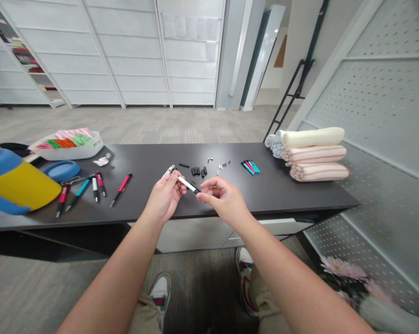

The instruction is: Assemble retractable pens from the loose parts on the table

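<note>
Over the front of the dark desk, my left hand (164, 197) pinches a white pen (187, 183) between thumb and fingers. The thumb and fingertips of my right hand (223, 197) close on the pen's black end, which points down to the right. Some shiny silvery-white pieces (169, 170) stick out past my left fingers; whether they are held or lie behind is unclear. Just beyond my hands are several short black grips (198, 171) and a thin black piece (183, 165). Small metal pen tips (225, 164) lie farther right, near a row of teal and red pen barrels (251, 167).
Several whole pens, among them a red pen (121, 189), lie left on the desk (146, 160). Beyond them are a yellow-blue object (17, 183), a blue ring-shaped object (61, 171) and a white basket (98, 144). Rolled towels (317, 153) are stacked at the right end.
</note>
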